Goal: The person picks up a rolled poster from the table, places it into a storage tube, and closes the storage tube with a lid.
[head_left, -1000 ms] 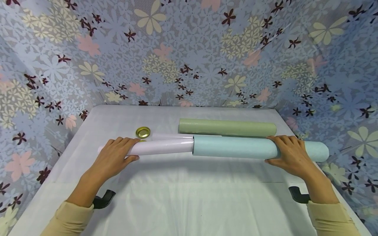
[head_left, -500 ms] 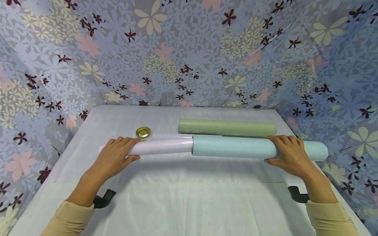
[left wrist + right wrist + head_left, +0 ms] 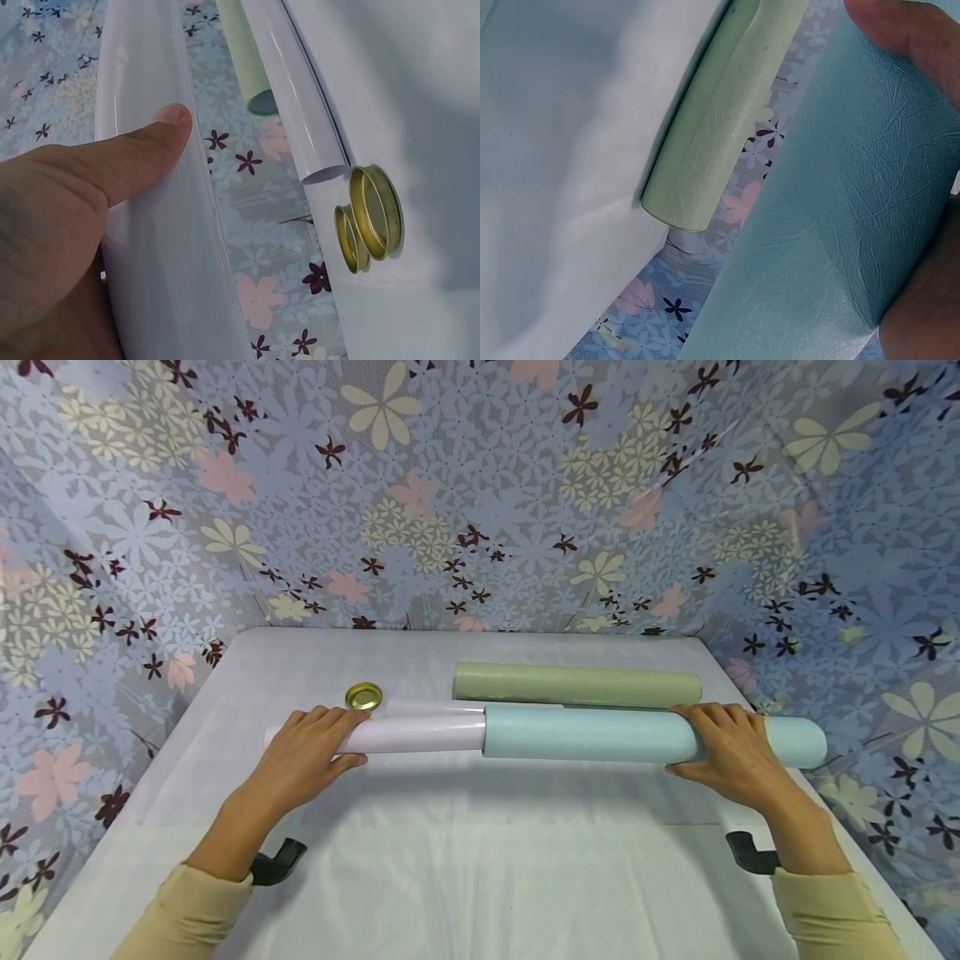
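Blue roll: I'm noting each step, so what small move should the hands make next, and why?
Probably ease the white roll in the left hand further into the blue roll, the right hand holding that steady: the white roll's end appears to be inside it, and a long stretch shows outside.

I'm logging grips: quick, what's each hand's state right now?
Left hand: holding a pale lilac tube.
Right hand: holding the light-blue tube.
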{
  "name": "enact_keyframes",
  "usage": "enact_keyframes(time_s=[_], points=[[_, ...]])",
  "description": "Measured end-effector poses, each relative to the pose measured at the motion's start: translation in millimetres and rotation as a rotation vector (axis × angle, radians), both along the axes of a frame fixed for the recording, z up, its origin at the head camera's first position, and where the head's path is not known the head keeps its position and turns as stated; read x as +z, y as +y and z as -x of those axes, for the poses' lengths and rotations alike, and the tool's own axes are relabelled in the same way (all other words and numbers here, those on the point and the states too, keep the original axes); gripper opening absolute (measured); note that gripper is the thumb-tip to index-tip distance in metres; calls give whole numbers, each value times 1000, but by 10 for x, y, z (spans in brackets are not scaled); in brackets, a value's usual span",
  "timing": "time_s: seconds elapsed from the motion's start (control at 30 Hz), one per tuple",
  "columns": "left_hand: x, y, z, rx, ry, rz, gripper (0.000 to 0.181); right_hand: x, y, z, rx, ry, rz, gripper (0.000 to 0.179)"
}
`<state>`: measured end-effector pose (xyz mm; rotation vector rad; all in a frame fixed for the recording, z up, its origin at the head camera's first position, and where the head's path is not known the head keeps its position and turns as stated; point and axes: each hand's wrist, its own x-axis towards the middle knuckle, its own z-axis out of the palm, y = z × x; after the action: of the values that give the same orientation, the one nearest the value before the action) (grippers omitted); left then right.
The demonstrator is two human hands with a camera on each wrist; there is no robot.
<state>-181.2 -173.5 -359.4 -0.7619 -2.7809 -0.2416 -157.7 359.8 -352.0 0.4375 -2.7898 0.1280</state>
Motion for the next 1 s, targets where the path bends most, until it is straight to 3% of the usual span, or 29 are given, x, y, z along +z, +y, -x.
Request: enact_keyframes(time_s=[1.0], points=[[-53,260,39,-29,32,3,61,-49,-152,33,8,-8,15,82]])
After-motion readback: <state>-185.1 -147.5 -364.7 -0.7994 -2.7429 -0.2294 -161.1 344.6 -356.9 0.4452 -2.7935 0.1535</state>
